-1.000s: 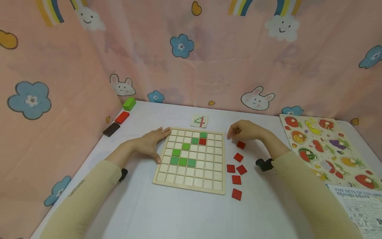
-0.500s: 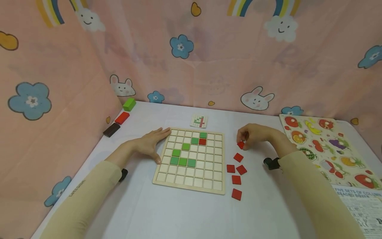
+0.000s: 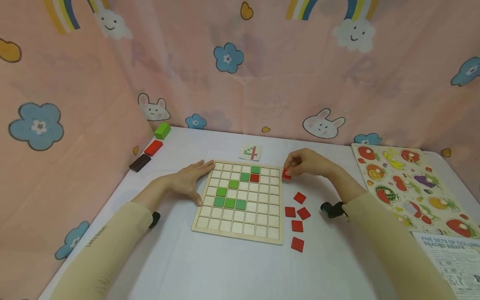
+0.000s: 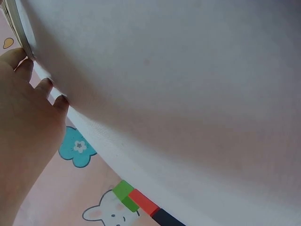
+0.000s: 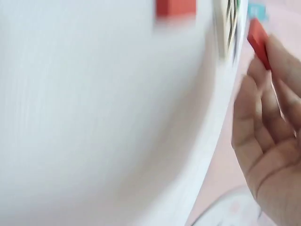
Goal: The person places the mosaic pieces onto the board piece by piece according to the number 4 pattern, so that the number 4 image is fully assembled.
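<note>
My left hand [image 3: 185, 179] lies spread with its thumb and fingertips against the left edge of a square wooden grid board [image 3: 237, 237]. In the right wrist view, a red square tile [image 5: 258, 40] is pinched between the thumb and fingers of my right hand [image 5: 270, 122]. The head view has this hand just past the board's upper right edge, above the table. Several green tiles [image 3: 229, 203] form a slanting line and a row on the board, with one red tile [image 3: 254, 178] below the topmost green one. The other squares are cream.
Several loose red tiles [image 3: 297, 226] lie right of the board. A small pattern card [image 3: 251, 152] sits behind it. Green [image 3: 162, 131], red [image 3: 153, 147] and dark [image 3: 140, 163] blocks line the left table edge. A fruit puzzle board [image 3: 420, 187] and a printed sheet [image 3: 450, 258] lie at right.
My right hand went to the farthest loose red tile, pinched it and lifted it, then moved left and back towards the board. My left hand has stayed still.
</note>
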`<move>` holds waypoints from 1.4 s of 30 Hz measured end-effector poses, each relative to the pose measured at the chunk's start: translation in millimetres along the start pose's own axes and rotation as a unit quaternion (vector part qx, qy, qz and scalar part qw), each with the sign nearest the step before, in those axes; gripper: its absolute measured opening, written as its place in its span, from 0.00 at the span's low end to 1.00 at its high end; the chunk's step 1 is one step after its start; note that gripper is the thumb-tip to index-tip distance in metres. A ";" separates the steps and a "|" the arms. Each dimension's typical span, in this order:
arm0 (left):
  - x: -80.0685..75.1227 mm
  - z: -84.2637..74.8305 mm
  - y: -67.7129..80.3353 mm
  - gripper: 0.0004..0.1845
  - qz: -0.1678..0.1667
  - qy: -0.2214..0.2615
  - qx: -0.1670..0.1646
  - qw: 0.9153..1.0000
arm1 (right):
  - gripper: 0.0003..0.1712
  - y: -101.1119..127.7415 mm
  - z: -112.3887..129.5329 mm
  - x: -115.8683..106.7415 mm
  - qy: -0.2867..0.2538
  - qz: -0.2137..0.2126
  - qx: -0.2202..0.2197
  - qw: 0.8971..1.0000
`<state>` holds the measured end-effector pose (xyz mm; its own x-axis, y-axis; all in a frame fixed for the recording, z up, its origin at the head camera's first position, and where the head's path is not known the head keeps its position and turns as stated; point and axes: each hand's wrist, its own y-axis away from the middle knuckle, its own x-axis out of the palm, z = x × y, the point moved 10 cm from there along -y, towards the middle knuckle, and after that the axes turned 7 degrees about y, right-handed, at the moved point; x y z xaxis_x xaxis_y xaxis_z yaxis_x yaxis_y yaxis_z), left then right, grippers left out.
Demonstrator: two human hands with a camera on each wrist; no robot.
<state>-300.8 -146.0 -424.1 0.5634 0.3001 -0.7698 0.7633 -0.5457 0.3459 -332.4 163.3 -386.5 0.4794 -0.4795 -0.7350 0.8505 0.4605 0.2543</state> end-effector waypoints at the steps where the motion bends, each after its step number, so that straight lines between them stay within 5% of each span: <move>1: -0.2 0.2 0.2 0.71 -0.001 0.001 -0.001 1.000 | 0.09 -1.9 7.7 1.9 -0.003 -0.012 -0.004 1.000; 9: -0.2 -3.2 -0.6 0.71 -0.002 0.001 0.009 1.000 | 0.07 -14.2 60.5 31.8 0.028 -0.043 -0.051 0.997; 26: -0.6 -3.5 -0.7 0.72 -0.005 0.003 0.017 1.000 | 0.04 -17.3 92.2 60.6 0.113 -0.034 -0.085 0.989; 34: -1.0 -4.0 -0.9 0.72 -0.003 -0.003 0.017 1.000 | 0.05 -6.7 67.2 37.1 0.118 -0.015 -0.069 0.990; 42: -0.7 -1.1 -1.4 0.72 -0.001 -0.005 0.008 1.000 | 0.14 10.9 11.4 28.4 0.095 0.104 -0.014 0.990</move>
<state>-301.9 -144.5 -423.5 0.5592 0.2934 -0.7754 0.7586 -0.5583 0.3358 -307.0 146.2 -397.5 0.5923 -0.2238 -0.7740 0.7295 0.5568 0.3972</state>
